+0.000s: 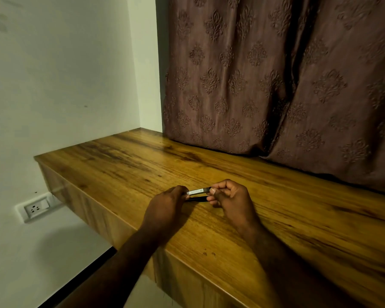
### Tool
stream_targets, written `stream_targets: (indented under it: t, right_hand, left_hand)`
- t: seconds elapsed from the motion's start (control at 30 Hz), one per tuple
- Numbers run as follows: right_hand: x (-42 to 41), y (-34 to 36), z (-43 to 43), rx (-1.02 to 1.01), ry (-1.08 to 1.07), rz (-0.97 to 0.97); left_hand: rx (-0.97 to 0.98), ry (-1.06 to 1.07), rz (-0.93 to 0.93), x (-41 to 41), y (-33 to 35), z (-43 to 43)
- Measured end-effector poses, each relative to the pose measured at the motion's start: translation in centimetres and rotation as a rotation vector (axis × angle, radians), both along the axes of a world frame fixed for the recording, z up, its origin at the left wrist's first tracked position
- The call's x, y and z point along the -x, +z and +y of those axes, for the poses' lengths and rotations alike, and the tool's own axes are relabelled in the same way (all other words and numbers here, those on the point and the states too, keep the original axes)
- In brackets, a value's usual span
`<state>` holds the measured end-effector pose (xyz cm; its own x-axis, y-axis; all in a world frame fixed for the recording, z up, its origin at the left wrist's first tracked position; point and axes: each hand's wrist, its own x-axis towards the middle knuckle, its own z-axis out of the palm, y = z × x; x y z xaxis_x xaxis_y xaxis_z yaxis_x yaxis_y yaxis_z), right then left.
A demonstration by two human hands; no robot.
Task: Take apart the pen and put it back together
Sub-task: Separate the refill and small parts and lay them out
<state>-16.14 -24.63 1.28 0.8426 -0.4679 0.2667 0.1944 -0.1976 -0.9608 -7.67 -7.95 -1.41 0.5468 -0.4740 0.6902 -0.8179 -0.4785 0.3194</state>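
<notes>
A pen (197, 191) with a pale silvery barrel lies level between my two hands, just above the wooden table (142, 165). My left hand (165, 210) grips its left end, fingers curled over it. My right hand (230, 200) pinches the right end between thumb and fingers. A thin dark shape (196, 199) runs beneath the barrel from hand to hand; I cannot tell whether it is a pen part or a shadow. Both ends of the pen are hidden inside my fingers.
The table's front edge runs diagonally from upper left to lower right, with floor below it. A patterned brown curtain (276, 85) hangs onto the table at the back right. A wall socket (36, 207) sits low on the white wall at left.
</notes>
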Motion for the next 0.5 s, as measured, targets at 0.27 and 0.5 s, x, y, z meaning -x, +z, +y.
stream_targets:
  t: [0.27, 0.5]
  right_hand:
    - [-0.2, 0.1, 0.1, 0.083, -0.045, 0.013]
    - [0.3, -0.4, -3.4, 0.241, -0.312, 0.006]
  left_hand:
    - [0.005, 0.021, 0.027, 0.0, 0.2, 0.1]
    - [0.416, 0.263, 0.519, -4.3, 0.3, 1.7]
